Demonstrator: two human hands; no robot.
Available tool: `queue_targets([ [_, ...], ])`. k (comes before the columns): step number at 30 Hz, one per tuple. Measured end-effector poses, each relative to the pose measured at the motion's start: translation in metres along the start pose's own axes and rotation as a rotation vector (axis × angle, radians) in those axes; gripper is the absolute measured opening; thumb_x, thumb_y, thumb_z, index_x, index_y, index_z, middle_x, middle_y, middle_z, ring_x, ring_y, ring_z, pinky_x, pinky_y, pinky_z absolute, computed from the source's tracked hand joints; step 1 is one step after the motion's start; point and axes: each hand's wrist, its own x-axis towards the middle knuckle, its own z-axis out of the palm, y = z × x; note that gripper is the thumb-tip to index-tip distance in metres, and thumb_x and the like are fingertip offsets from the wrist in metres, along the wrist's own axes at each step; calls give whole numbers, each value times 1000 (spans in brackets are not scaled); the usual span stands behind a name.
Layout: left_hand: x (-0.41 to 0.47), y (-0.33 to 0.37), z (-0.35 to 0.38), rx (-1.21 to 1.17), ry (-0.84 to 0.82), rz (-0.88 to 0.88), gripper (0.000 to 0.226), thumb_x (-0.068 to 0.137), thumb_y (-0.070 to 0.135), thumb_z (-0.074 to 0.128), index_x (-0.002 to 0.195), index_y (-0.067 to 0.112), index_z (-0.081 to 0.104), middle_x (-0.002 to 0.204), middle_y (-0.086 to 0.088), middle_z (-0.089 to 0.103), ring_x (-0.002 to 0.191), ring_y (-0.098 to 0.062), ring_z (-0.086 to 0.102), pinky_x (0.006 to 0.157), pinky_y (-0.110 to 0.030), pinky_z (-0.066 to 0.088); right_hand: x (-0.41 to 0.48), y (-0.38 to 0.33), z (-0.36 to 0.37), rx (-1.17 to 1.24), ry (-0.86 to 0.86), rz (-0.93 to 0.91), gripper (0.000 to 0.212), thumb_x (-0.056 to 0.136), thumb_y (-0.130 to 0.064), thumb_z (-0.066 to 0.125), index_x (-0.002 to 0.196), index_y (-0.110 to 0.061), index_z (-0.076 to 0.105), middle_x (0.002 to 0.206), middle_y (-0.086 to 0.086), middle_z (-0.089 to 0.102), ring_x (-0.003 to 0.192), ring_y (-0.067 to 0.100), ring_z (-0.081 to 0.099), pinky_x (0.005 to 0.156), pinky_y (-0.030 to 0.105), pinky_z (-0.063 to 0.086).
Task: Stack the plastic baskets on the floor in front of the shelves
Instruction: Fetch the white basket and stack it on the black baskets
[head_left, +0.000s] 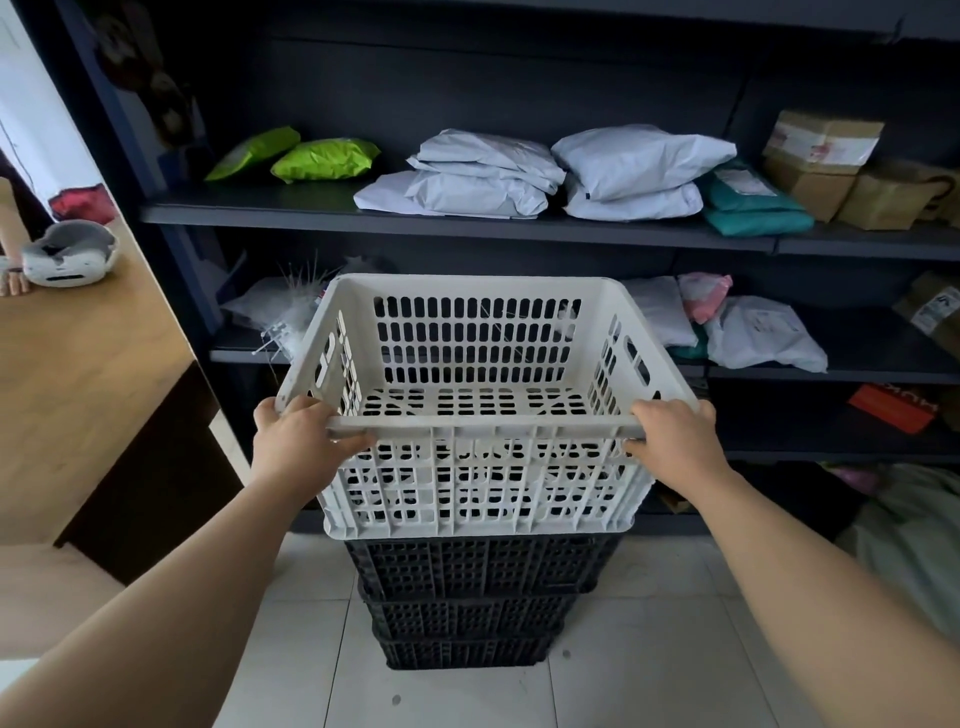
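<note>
I saw soft, even daylight coming from the left, where the white wall (36, 119) was nearly blown out. The dark shelves (467, 221) lost detail in shadow. Wide-angle distortion bent the edges; the centre was sharp, the corners softer.

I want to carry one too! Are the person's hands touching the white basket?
Touching. The head view shows the left hand and right hand gripping the near rim of the white basket, thumbs on its front wall.

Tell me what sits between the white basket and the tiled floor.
In the head view, a stack of black baskets stands there, with the white basket above it and the floor beneath.
</note>
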Motion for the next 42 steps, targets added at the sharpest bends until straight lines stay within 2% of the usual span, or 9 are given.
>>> queue_targets([
  [3,5,-4,9,8,-6,23,54,74,74,53,90,24,64,115,-1,58,131,-38,28,108,-49,28,-1,0,-1,-12,4,35,19,84,-31,65,77,-26,47,70,-12,47,80,20,50,94,48,30],
  [7,2,-2,10,66,-25,25,62,75,77,47,100,23,64,123,-6,54,135,-38,24,111,-52,26,-3,1,5,-71,26,44,20,80,-34,68,81,-24,51,76,-8,54,88,23,56,112,58,13],
  [12,1,-1,12,109,-18,19,67,74,77,46,105,20,62,122,-10,54,138,-40,20,115,-53,19,-2,5,4,-42,45,-10,28,77,-31,72,76,-21,46,69,-6,51,77,24,54,104,47,31],
  [18,10,-1,16,113,-25,28,67,72,79,45,99,20,62,109,-6,56,130,-38,30,114,-50,21,7,8,5,-46,26,8,21,78,-35,71,84,-19,58,76,-4,59,82,22,57,104,40,26],
  [27,3,8,0,157,-104,-5,78,71,83,39,109,19,62,129,-10,49,133,-39,23,108,-50,33,0,2,-1,-72,-25,14,30,82,-41,65,82,-20,44,81,-4,49,93,25,54,110,46,25],
  [31,5,8,-8,168,-109,41,101,60,93,27,137,30,43,158,-6,12,141,-39,14,114,-53,21,3,10,-4,74,-85,-23,48,78,-60,54,106,-22,55,115,2,51,124,26,39,113,43,18],
  [34,9,7,-11,107,-94,63,110,57,95,28,148,36,20,161,-10,-11,147,-39,5,118,-52,11,5,15,-9,219,-115,59,78,76,-63,31,141,-22,42,156,7,25,146,24,10,118,44,7],
  [37,21,11,-9,133,-115,23,114,60,95,18,152,30,7,161,-17,-11,149,-35,-3,119,-49,3,13,12,-10,148,-140,190,77,90,-67,13,150,-21,26,162,12,5,148,29,0,120,45,5],
  [42,29,15,-4,244,-111,28,117,61,94,1,153,21,1,160,-19,-9,149,-31,-8,120,-45,-3,18,0,-3,20,-104,237,73,94,-60,8,151,-18,24,161,20,5,148,31,5,121,44,2],
])
